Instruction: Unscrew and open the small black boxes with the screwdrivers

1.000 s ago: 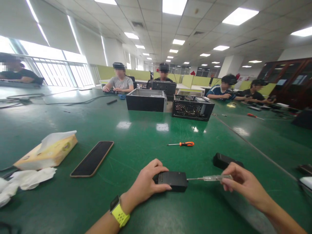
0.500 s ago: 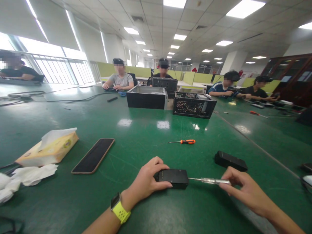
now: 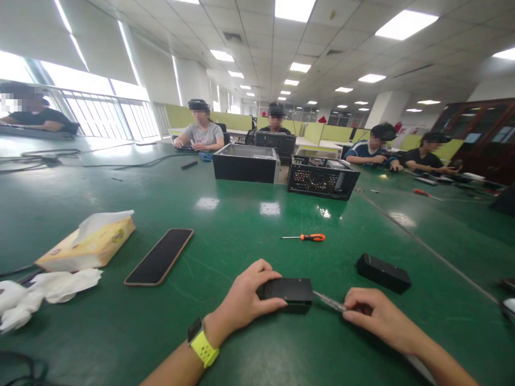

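On the green table (image 3: 249, 354) in front of me lies a black rectangular box (image 3: 295, 289). My left hand (image 3: 247, 297) grips its left end between thumb and fingers. A screwdriver with a clear handle (image 3: 332, 303) is pinched in my right hand (image 3: 372, 313). Its thin tip points left at the box's right end; whether it touches cannot be told. Behind my right hand rests a second, similar black box (image 3: 384, 272). Farther off lies an orange-and-black screwdriver (image 3: 313, 237), its shaft pointing left.
A phone (image 3: 161, 257), a tissue pack (image 3: 90, 241) and crumpled tissues (image 3: 60, 287) lie at left. Two computer cases (image 3: 245, 166) stand at the far side, one with a perforated side (image 3: 322, 179). Several people sit around the table. Another screwdriver (image 3: 422, 192) lies far right.
My right hand has moved left, and the clear screwdriver now slants, its handle lower and nearer the box. My left hand keeps its grip. The view has shifted slightly.
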### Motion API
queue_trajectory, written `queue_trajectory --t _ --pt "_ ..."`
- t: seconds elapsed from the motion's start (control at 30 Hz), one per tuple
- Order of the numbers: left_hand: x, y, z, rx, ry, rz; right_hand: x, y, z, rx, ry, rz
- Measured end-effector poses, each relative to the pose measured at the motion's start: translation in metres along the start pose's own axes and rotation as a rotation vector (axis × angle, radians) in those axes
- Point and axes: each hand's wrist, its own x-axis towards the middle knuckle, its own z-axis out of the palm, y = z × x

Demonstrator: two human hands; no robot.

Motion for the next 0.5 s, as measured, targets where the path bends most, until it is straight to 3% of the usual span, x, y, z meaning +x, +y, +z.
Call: queue_trajectory --t 0.13,0.23,0.37,0.5 --pt "0.000 0.003 -0.003 0.055 -0.025 0.011 -0.011 0.021 -0.014 0.443 0.089 0.189" --pt "0.001 0.005 -0.006 0.078 -0.045 0.013 -0.013 0.019 -0.011 0.759 0.168 0.232" --pt "0.001 0.003 -0.006 0.072 -0.047 0.016 0.001 -0.003 -0.001 0.903 0.062 0.225" --pt "0.001 0.000 -0.003 0.063 -0.043 0.014 0.023 -0.023 0.014 0.973 0.050 0.207"
